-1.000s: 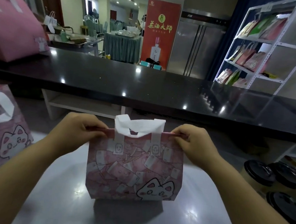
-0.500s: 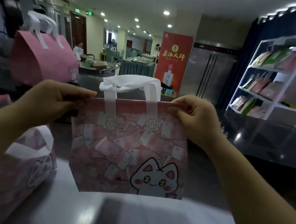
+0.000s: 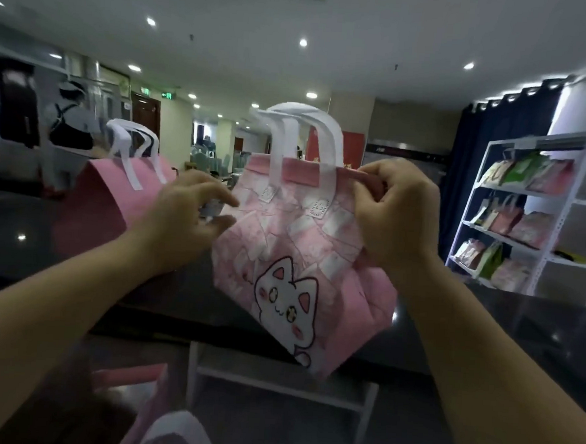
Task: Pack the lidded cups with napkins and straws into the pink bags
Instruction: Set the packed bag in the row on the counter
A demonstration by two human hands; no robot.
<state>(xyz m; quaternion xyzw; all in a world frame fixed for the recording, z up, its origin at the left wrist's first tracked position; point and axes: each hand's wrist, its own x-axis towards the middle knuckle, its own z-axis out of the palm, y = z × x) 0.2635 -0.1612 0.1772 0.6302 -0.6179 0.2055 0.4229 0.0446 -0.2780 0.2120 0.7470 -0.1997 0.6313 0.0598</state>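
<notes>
- The black counter (image 3: 535, 326) ran across the view beyond both arms, its near edge below the raised bag; a white shelf unit (image 3: 539, 216) with coloured bags stood past its right end.
- A second pink bag (image 3: 114, 200) stood on the left part of the counter, white handles up, just behind the left hand and apart from the one being held.
- The pink cat bag (image 3: 296, 256) was in the air, clear of the counter, between the two hands and straight ahead of the person. It hung tilted, its top edge running roughly left to right and its bottom corner swung down toward the right; its white handles (image 3: 300, 133) stood upright above the rim.
- The right hand (image 3: 395, 214) was clenched on the bag's top right corner, pinching the rim, and seemed to carry most of the weight.
- The left hand (image 3: 185, 215) was at the bag's upper left side with fingers loosely spread; it touched the fabric, but whether it actually gripped could not be told.
- Both hands were about equally near the bag, so setting it down seemed to depend on levelling it over the counter first.
- No cups, napkins or straws showed; whether the bag was filled could not be told.
</notes>
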